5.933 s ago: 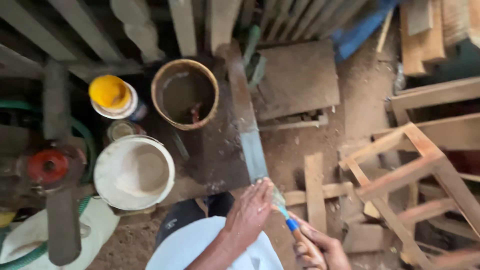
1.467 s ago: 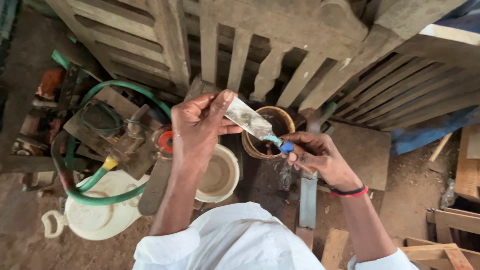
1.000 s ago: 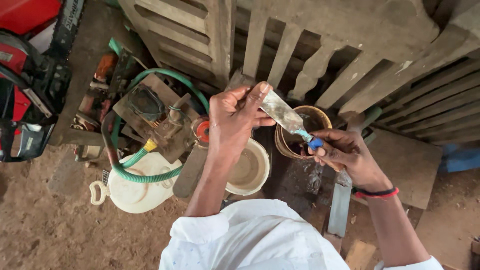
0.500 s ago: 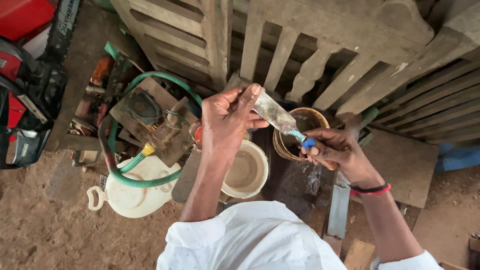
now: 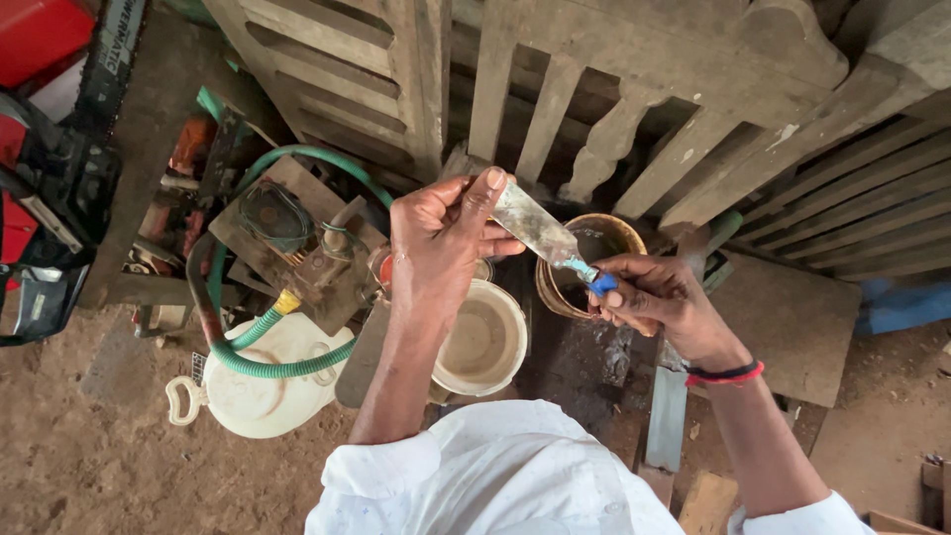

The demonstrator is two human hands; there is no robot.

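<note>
Dirt floor and grey wooden slats surround a smeared flat metal putty knife (image 5: 540, 236); right hand (image 5: 659, 302) clamps its blue handle at four o'clock, left hand (image 5: 441, 243) pinches its blade tip at ten o'clock.

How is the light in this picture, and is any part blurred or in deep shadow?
Head view: soft, even daylight, no glare; left hand, right hand and putty knife are sharp; gaps behind the wooden slats are dark; the edges look slightly stretched.
</note>
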